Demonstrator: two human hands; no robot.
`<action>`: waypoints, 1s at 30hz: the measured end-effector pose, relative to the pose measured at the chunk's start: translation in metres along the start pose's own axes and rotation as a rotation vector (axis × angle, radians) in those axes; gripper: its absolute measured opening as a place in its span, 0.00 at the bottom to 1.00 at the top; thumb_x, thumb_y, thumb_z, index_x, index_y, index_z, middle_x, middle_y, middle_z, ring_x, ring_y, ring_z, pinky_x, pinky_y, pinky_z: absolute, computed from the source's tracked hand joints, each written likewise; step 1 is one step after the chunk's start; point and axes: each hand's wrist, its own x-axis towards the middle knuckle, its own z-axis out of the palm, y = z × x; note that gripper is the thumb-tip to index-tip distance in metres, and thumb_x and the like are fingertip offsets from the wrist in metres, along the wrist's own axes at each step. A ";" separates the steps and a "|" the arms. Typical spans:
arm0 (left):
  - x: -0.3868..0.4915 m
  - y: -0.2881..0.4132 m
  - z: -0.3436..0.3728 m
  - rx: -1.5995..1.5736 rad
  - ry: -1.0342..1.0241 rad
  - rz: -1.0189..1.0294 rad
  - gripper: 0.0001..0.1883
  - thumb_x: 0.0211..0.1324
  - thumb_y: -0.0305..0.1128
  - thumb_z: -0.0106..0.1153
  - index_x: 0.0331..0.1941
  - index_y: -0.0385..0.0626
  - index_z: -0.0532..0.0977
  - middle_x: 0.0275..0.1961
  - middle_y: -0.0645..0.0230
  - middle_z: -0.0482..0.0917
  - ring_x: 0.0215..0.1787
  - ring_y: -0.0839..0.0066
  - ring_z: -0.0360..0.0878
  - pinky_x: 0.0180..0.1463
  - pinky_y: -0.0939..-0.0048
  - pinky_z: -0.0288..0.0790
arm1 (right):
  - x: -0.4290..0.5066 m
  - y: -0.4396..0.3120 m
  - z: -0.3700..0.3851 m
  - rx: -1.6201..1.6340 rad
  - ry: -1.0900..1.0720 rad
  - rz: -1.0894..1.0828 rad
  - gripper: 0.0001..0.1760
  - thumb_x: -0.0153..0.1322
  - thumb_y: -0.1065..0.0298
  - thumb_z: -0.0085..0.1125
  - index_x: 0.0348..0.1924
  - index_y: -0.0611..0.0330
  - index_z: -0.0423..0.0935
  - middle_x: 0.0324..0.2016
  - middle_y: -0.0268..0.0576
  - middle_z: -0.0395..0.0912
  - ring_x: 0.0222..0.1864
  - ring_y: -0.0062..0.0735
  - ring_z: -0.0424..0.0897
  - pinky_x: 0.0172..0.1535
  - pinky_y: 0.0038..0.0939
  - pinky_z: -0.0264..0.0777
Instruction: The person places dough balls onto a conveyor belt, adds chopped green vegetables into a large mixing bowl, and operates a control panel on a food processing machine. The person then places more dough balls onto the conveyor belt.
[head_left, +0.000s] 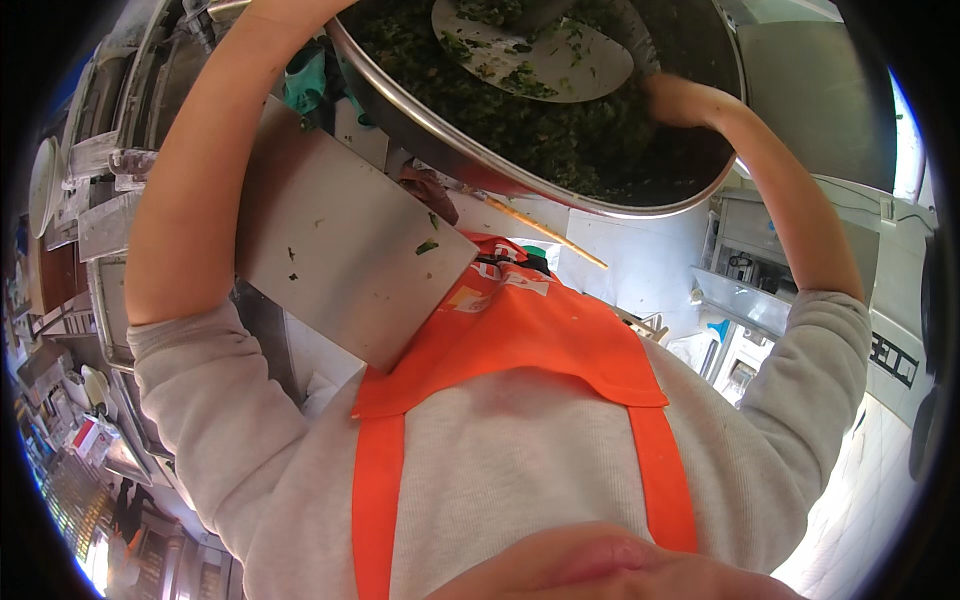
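Note:
A large stainless steel bowl fills the top of the view, tilted, with its rim towards me. Chopped leafy greens lie inside it. A broad, rounded metal plate, perhaps a mixing blade, stands among them with bits of leaf stuck on. My right hand reaches into the bowl beside this plate; it is blurred and its fingers are hidden. My left forearm runs up past the bowl's left side, and the left hand is beyond the top edge, out of view.
A flat stainless steel surface with leaf scraps juts towards my orange apron. Below the bowl is a wooden stick. A green item hangs at the bowl's left. Metal equipment stands right; racks and trays line the left.

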 end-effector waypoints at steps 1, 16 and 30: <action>0.000 -0.004 0.001 -0.009 0.004 -0.009 0.07 0.55 0.29 0.59 0.36 0.39 0.79 0.31 0.57 0.83 0.31 0.63 0.82 0.36 0.66 0.73 | -0.003 -0.013 -0.005 -0.085 -0.024 0.052 0.24 0.67 0.68 0.52 0.57 0.61 0.74 0.49 0.49 0.79 0.49 0.39 0.79 0.48 0.44 0.74; 0.005 -0.011 0.005 0.058 0.032 0.004 0.08 0.56 0.30 0.60 0.35 0.38 0.81 0.34 0.56 0.84 0.37 0.61 0.84 0.41 0.65 0.75 | 0.029 0.038 -0.040 -0.286 0.528 -0.110 0.12 0.64 0.75 0.54 0.40 0.70 0.80 0.34 0.63 0.81 0.40 0.48 0.84 0.41 0.44 0.76; -0.001 0.001 0.003 0.031 -0.086 -0.129 0.09 0.57 0.31 0.59 0.33 0.36 0.82 0.31 0.56 0.85 0.33 0.61 0.84 0.39 0.63 0.75 | 0.029 0.012 -0.013 0.575 -0.033 0.050 0.18 0.67 0.72 0.52 0.49 0.53 0.78 0.44 0.40 0.81 0.46 0.36 0.82 0.44 0.39 0.77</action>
